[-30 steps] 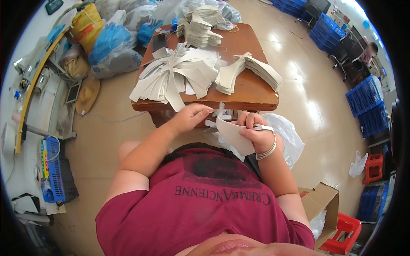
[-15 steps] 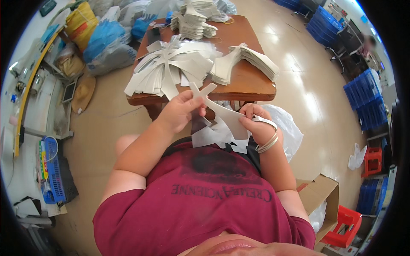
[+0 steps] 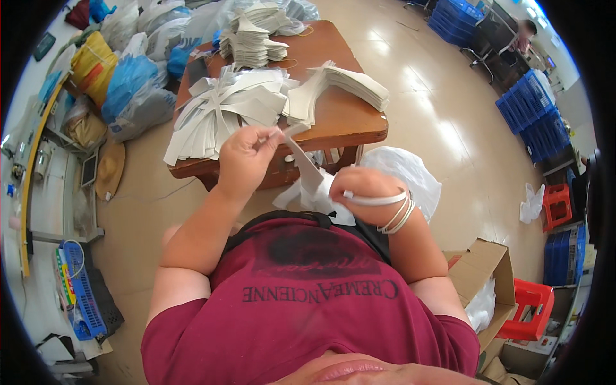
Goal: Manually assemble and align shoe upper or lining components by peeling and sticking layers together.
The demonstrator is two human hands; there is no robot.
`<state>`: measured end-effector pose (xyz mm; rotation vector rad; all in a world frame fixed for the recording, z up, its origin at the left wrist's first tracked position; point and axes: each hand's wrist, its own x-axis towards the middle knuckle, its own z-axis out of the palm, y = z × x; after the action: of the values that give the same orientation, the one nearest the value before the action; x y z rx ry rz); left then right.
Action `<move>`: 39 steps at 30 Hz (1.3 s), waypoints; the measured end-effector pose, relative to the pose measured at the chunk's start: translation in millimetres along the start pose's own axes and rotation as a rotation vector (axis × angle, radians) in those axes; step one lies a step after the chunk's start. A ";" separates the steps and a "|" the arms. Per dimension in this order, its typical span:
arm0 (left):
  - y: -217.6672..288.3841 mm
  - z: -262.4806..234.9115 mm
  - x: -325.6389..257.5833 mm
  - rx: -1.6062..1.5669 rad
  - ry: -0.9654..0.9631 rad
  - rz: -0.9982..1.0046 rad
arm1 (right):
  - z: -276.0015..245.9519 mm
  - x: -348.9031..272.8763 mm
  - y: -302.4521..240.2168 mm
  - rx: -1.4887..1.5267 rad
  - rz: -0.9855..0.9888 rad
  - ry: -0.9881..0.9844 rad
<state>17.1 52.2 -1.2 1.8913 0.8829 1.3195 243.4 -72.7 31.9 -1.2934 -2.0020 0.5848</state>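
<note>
Between my hands is a narrow white cut piece (image 3: 308, 165) of sheet material, flaring from a forked upper end. My left hand (image 3: 245, 157) is closed, pinching the piece by that end between thumb and fingertips. My right hand (image 3: 364, 185) is closed at the lower, wider part, its back turned up and hiding most of the fingers. Loose white pieces (image 3: 316, 200) lie on my lap just beneath. Beyond my hands, on the brown table (image 3: 321, 45), lie a fanned pile of white pieces (image 3: 192, 131) and a neater curved stack (image 3: 353, 86).
Another white stack (image 3: 247, 48) stands at the table's far end. Full plastic bags (image 3: 144, 99) crowd the far left. A white plastic bag (image 3: 407, 179) is right of my lap; a cardboard box (image 3: 484, 276) and red stool (image 3: 529, 311) stand nearer on the right.
My right hand has turned over, its back now upward, and moved slightly left and down. The held piece slants more steeply and shows narrower. The whole view has shifted a little.
</note>
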 end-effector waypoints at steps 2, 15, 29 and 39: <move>12.5 -3.3 15.4 0.150 0.118 0.058 | -7.6 1.0 -35.9 -0.227 0.121 -0.456; 32.9 21.1 -16.7 0.157 -0.224 0.296 | 15.7 9.3 -12.5 -0.091 -0.322 0.100; 33.8 23.9 -32.7 0.073 -0.303 0.333 | 33.2 9.8 -6.3 0.018 -0.205 0.486; 35.2 18.1 -28.8 0.322 -0.316 0.618 | 37.4 -1.5 -0.7 -0.265 -0.135 0.584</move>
<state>32.3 6.5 8.0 2.6785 0.3673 1.1966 215.7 -74.8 6.8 -1.2801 -1.6831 -0.1269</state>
